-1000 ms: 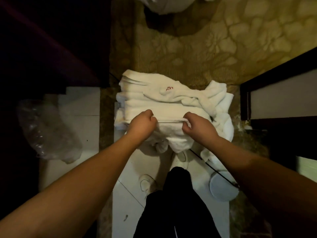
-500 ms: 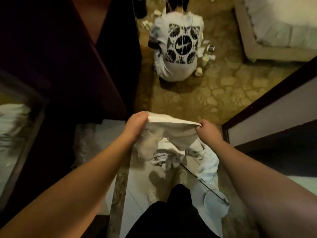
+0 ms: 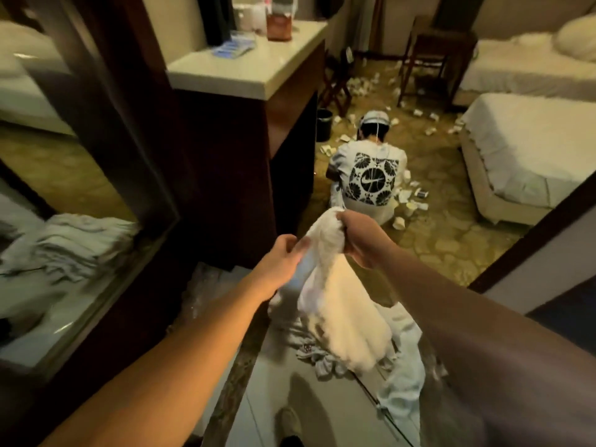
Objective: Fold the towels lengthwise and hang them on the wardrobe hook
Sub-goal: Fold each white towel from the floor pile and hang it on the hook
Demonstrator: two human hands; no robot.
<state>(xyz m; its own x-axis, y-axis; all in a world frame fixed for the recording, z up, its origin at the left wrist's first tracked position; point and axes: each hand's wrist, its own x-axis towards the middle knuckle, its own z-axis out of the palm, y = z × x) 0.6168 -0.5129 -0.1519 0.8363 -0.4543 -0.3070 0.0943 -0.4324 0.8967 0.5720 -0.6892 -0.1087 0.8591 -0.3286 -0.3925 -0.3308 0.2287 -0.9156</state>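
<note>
Soft matt terry-cloth towel (image 3: 342,314), glossy floor tiles (image 3: 325,411) — dark polished wood wardrobe (image 3: 225,175)

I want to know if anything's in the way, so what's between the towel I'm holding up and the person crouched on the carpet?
In the head view, only bare patterned carpet shows between the held towel and the crouching person. Paper cups lie just right of that stretch.

The towel (image 3: 338,304) is motion-blurred, its folds unreadable; its lower end covers part of the heap of towels on the floor (image 3: 403,382). Both forearms run off the bottom edge. Fingertips of the left hand (image 3: 280,256) are smeared.
</note>
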